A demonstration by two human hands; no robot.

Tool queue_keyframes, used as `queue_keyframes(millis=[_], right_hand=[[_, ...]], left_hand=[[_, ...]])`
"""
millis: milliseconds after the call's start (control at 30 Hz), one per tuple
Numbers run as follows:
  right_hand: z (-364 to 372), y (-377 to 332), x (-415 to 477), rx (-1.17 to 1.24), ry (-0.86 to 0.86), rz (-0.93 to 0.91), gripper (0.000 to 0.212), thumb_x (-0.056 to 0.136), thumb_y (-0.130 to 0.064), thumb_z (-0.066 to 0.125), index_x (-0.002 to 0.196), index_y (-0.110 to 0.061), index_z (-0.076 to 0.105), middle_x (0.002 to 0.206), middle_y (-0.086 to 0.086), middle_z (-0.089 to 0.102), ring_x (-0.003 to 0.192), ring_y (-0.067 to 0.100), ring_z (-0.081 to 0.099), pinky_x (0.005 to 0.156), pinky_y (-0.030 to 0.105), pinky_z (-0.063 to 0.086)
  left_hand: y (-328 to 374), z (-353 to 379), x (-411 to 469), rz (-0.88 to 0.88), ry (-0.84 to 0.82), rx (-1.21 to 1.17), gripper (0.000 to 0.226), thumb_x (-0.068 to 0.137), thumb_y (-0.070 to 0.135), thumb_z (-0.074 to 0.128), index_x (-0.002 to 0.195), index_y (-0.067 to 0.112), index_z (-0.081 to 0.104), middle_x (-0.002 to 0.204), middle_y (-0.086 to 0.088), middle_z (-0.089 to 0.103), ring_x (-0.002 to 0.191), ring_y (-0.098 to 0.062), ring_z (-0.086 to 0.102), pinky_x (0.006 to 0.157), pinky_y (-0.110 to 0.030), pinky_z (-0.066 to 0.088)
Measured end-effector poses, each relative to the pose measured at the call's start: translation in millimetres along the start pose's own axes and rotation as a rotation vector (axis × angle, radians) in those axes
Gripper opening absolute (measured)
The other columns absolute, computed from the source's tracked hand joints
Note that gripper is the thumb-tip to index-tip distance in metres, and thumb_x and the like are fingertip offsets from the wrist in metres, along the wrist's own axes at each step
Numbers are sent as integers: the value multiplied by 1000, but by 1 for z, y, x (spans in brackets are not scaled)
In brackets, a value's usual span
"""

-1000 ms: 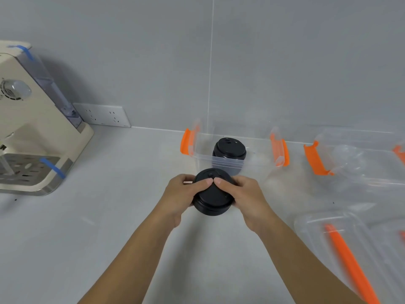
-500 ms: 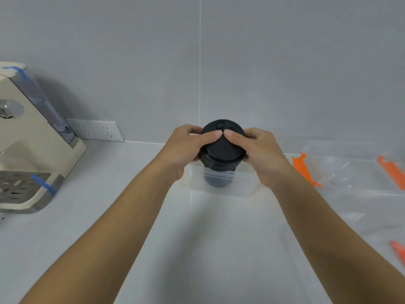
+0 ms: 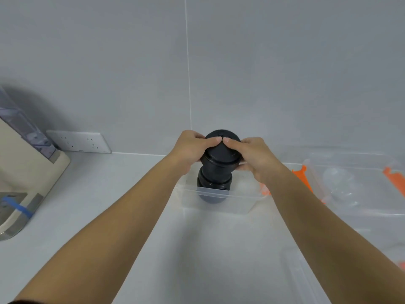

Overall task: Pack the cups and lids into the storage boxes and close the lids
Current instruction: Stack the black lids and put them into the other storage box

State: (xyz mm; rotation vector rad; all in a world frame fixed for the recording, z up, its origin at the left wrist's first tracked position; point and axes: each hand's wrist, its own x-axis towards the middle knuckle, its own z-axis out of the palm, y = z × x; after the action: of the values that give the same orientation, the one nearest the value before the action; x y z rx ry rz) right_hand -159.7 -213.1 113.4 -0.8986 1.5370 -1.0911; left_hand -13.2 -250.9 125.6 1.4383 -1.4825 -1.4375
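Note:
A stack of black cup lids [image 3: 221,156] is gripped from both sides by my left hand [image 3: 189,150] and my right hand [image 3: 255,157], thumbs meeting on its top. It sits directly on a second black stack of lids [image 3: 213,185] that stands inside a clear storage box [image 3: 219,201] with orange clips. Whether the two stacks touch or one hangs just above the other I cannot tell. A second clear box [image 3: 355,185] at the right holds clear plastic cups [image 3: 338,183].
A cream coffee machine [image 3: 24,172] with blue tape stands at the left edge. A white wall socket [image 3: 80,142] sits low on the grey wall. Clear box lids [image 3: 306,277] with orange clips lie at the lower right on the white counter.
Both hands carried the black lid stack from the near counter forward over the box and down onto the stack inside it. The camera tilted up and moved closer.

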Motion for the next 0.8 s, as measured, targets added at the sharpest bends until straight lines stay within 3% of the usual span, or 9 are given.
queue_keyframes(millis=[167,300,433,500,567,667,800], right_hand=[[3,14,19,-76,-8,134,31,79,-32,71,94,-6,62,89,6,66,90,26,63,78,44,56],[5,21,29,-95,-11,205,39,79,-32,70,105,-5,58,103,9,64,91,23,60,67,38,53],[8,27,36,-157,-4,271,59,78,-38,70,124,-7,50,126,8,56,116,29,51,92,51,47],[10,30,38,-169,-9,285,60,78,-38,69,125,-7,49,129,9,55,117,30,51,93,52,45],[12,33,39,-174,-19,295,58,79,-37,69,124,-7,50,127,9,55,115,29,52,92,53,46],[14,35,40,-184,-22,315,54,79,-37,68,121,-7,52,122,8,56,107,29,52,90,53,46],[16,36,40,-227,-45,340,51,82,-39,65,120,-7,53,113,8,53,99,30,52,76,48,49]], left_hand=[[-23,7,22,-98,-11,23,23,79,28,71,83,7,66,79,-2,68,70,-10,62,69,-25,54],[-34,11,33,-139,-3,57,23,79,31,70,73,11,62,72,1,64,66,-10,58,66,-23,50],[-41,12,39,-189,-11,97,27,80,36,67,68,15,57,68,5,55,59,-8,46,55,-22,37],[-45,13,40,-217,-16,102,26,82,36,66,70,16,56,70,7,53,60,-5,43,53,-21,33],[-48,13,41,-251,-24,83,25,83,36,64,80,12,58,76,7,54,68,-5,48,56,-22,36],[-51,13,41,-330,-37,52,42,83,37,65,110,7,56,103,0,57,97,-18,50,77,-35,42],[-52,13,42,-386,-65,2,41,85,34,63,115,7,57,122,-8,60,105,-25,54,69,-42,48]])
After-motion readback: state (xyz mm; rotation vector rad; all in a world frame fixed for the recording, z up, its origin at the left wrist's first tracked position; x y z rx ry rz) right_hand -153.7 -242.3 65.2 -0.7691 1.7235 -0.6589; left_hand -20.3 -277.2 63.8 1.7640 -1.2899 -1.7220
